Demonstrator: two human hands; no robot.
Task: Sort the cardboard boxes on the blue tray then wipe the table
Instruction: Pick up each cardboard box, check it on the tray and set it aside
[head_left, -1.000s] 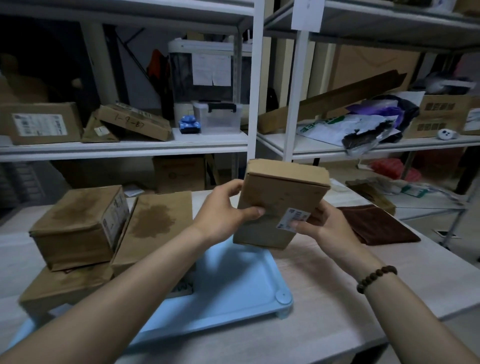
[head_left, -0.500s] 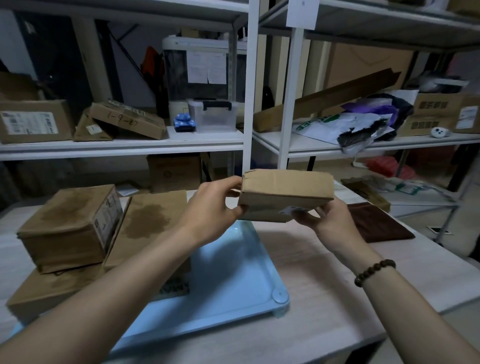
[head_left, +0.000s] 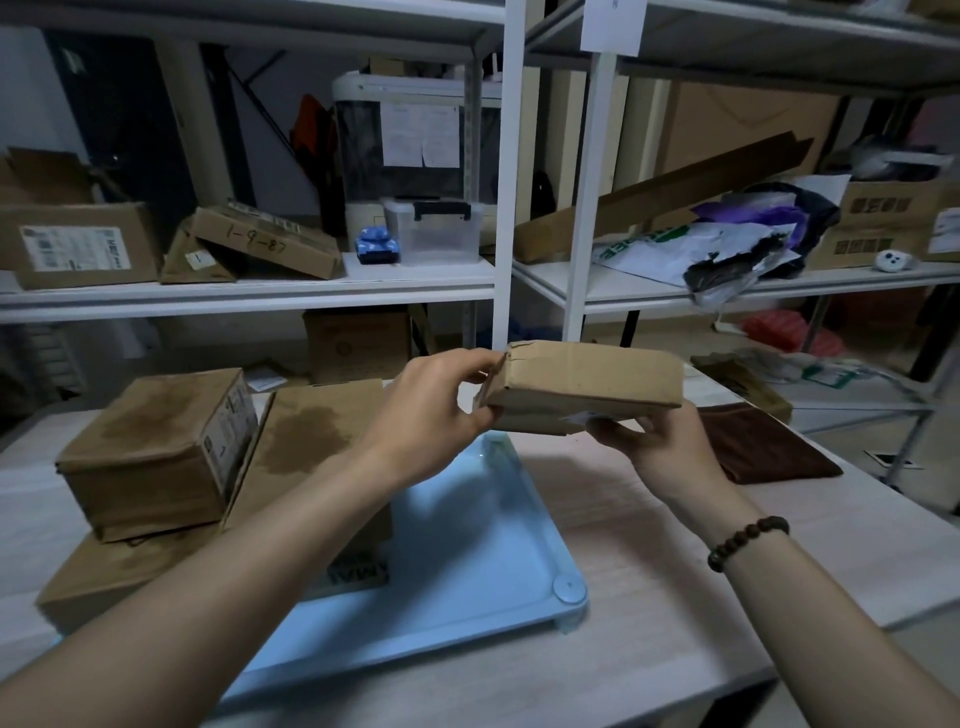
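Observation:
I hold a flat cardboard box (head_left: 587, 382) in the air above the far right corner of the blue tray (head_left: 467, 561). My left hand (head_left: 431, 415) grips its left end and my right hand (head_left: 660, 447) supports it from below on the right. The box lies nearly level, its white label facing down. On the tray's left part sit a stained cube-shaped box (head_left: 156, 447) stacked on a flat box (head_left: 119, 571), and a stained flat box (head_left: 317, 447) leaning beside them. A dark brown cloth (head_left: 763, 447) lies on the wooden table (head_left: 649, 613) to the right.
White metal shelves (head_left: 260, 291) stand right behind the table, loaded with cardboard boxes, a clear plastic bin (head_left: 434, 231), a blue toy car (head_left: 376, 244) and plastic bags (head_left: 727, 249). A lower shelf at the right holds more clutter. The table's front edge is close to me.
The box has gone from standing upright with its label toward me to lying flat, and has lifted slightly. The view has shifted a little downward and left.

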